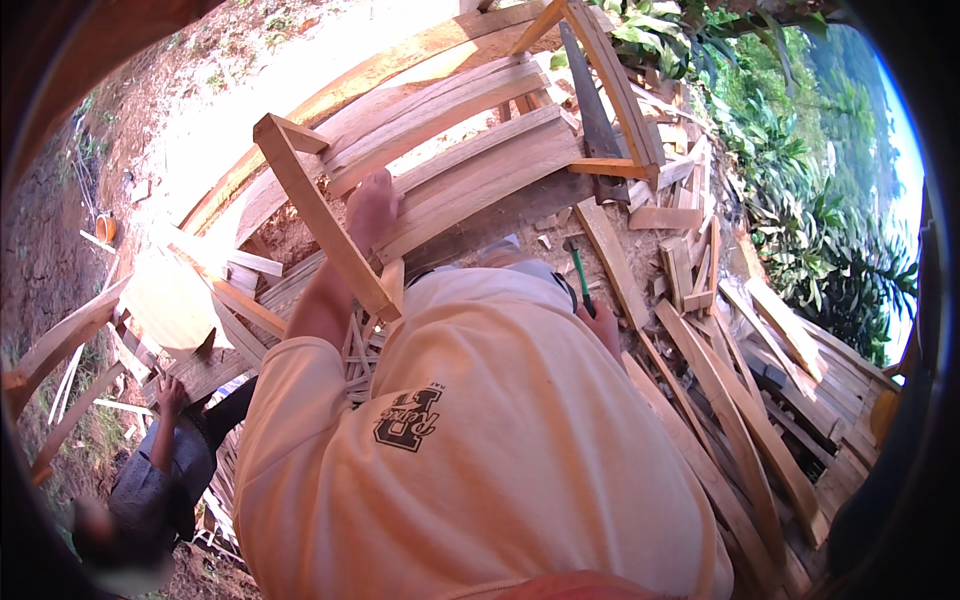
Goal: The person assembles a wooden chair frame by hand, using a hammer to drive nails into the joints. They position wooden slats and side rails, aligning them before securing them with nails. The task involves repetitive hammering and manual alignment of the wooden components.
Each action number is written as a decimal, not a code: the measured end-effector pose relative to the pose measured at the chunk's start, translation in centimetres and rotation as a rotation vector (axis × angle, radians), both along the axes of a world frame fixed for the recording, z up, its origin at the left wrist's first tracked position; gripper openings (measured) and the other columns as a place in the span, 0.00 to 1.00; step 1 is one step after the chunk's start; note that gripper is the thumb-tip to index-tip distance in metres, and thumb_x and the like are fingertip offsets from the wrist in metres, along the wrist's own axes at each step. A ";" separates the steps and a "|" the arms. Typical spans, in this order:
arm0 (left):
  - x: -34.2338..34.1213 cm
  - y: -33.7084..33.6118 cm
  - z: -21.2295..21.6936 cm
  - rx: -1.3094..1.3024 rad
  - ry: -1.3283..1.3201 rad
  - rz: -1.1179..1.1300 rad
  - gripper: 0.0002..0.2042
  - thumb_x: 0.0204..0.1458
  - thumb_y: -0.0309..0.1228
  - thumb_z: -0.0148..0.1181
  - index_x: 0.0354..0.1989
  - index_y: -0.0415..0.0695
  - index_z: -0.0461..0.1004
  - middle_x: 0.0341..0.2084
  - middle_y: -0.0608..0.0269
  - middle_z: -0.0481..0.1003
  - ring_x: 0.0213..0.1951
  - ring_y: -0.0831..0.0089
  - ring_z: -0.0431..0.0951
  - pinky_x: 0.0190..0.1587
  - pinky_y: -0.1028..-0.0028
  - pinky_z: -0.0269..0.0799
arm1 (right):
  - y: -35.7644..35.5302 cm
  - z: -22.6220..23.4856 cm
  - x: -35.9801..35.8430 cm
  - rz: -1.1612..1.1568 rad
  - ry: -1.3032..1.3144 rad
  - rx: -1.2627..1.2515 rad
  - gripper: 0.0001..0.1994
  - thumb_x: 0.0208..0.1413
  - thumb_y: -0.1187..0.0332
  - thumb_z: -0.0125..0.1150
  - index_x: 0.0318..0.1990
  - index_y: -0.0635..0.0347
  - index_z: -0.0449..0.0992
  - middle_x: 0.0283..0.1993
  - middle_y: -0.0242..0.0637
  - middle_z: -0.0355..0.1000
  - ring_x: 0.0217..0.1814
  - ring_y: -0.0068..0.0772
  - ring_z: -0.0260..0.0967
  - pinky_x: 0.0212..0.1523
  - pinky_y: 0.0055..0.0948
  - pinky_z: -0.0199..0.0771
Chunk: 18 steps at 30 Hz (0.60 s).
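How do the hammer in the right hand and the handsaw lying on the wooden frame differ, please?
The hammer is small, with a green handle; the handsaw is long, with a flat dark blade. The hammer is gripped by the right hand; the handsaw lies untouched across the wooden frame, where the left hand rests. Both are hand tools.

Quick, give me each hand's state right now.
Left hand: pressed on the wooden frame, fingers hidden; grip cannot be told.
Right hand: closed on the green-handled hammer.

Head view — steeply down, close
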<state>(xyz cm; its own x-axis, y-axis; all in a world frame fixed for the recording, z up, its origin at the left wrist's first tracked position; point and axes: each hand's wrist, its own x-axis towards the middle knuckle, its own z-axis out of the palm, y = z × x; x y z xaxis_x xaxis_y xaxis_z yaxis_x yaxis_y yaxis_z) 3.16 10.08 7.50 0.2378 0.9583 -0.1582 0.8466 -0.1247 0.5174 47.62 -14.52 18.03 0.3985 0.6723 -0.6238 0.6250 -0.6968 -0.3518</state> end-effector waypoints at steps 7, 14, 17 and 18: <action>0.0 0.5 -0.7 0.019 -0.038 0.047 0.20 0.54 0.36 0.69 0.44 0.40 0.64 0.30 0.42 0.78 0.35 0.39 0.80 0.38 0.49 0.76 | -0.4 -0.2 -0.2 0.007 0.010 0.027 0.21 0.61 0.51 0.63 0.39 0.65 0.80 0.28 0.49 0.77 0.31 0.45 0.77 0.35 0.42 0.72; -1.3 -0.1 -1.7 0.041 -0.250 0.035 0.13 0.55 0.26 0.64 0.41 0.38 0.64 0.32 0.43 0.76 0.36 0.43 0.77 0.39 0.53 0.73 | 0.4 -0.2 -0.2 0.011 0.030 0.052 0.21 0.62 0.52 0.63 0.40 0.66 0.80 0.29 0.50 0.77 0.32 0.44 0.77 0.36 0.43 0.73; -2.4 -0.2 -2.9 0.051 -0.463 0.129 0.08 0.56 0.21 0.58 0.37 0.39 0.63 0.32 0.44 0.78 0.34 0.49 0.77 0.37 0.57 0.71 | -0.2 -1.2 0.4 0.033 0.028 0.018 0.21 0.61 0.51 0.64 0.40 0.65 0.81 0.30 0.48 0.78 0.34 0.44 0.77 0.37 0.43 0.73; -2.6 -0.2 -2.6 0.034 -0.489 0.184 0.07 0.56 0.20 0.56 0.36 0.39 0.63 0.31 0.45 0.78 0.33 0.52 0.78 0.36 0.60 0.71 | -0.5 -1.6 0.8 0.033 0.029 0.004 0.21 0.61 0.50 0.64 0.40 0.64 0.81 0.30 0.48 0.78 0.34 0.43 0.77 0.38 0.43 0.73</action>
